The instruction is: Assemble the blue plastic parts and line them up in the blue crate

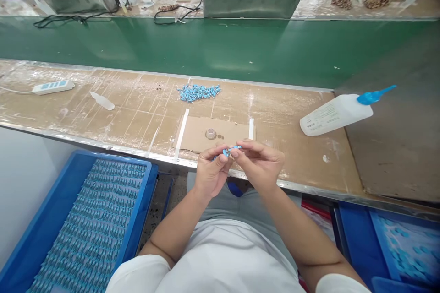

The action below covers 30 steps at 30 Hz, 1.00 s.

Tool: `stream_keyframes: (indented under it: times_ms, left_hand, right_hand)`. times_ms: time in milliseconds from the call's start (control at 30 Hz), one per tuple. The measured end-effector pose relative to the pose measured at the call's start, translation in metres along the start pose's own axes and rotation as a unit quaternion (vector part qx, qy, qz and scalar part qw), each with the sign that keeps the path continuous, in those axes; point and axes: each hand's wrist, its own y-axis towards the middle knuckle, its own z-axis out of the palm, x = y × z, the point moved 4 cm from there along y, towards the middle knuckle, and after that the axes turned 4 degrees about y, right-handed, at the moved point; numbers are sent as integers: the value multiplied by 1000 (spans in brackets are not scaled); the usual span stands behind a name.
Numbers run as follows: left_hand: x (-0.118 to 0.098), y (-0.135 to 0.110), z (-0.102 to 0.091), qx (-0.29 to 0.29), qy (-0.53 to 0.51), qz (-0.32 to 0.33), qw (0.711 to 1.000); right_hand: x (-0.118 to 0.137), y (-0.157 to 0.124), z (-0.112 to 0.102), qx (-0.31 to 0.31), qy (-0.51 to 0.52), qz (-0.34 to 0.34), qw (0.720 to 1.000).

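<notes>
My left hand [212,171] and my right hand [263,165] meet just above the front edge of the bench. Between the left thumb and fingers is a small blue round-ended piece [226,152]. Another small blue piece [238,147] sits in the pinch of my right hand, and the two pieces touch or nearly touch; their exact shape is partly hidden by the fingers. Right behind the hands lies a taped-down cardboard sheet [192,133] with a small round cup [211,133] on it. Farther back is a heap of small blue pointed pieces [198,93].
A white bottle with a blue nozzle [335,114] lies tilted at right. At left are a small translucent bottle [103,100] and a power strip [53,86]. A blue tray [77,160] holds rows of blue pieces; another blue bin [381,242] stands lower right. A green belt [192,48] runs behind.
</notes>
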Motion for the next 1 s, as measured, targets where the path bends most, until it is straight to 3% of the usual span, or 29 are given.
stream_keyframes:
  times_ms: [133, 267, 433, 700, 800, 1000]
  left_hand:
    - [1, 1, 2, 49, -33, -27, 998]
    - [4, -1, 1, 75, -47, -53, 995]
    - [2, -4, 3, 127, -23, -40, 991]
    - [-6, -7, 12, 185, -17, 9, 983]
    - [-7, -7, 14, 206, -23, 12, 978]
    - [-4, -3, 8, 177, 38, -14, 983]
  right_hand:
    - [0, 1, 5, 13, 57, 81, 995]
    - [2, -2, 11, 53, 116, 117, 985]
    - [5, -4, 13, 108, 163, 95, 976]
    - [10, -3, 14, 162, 143, 5, 976]
    - [11, -2, 14, 161, 136, 1, 978]
    - [6, 1, 5, 127, 125, 45, 983]
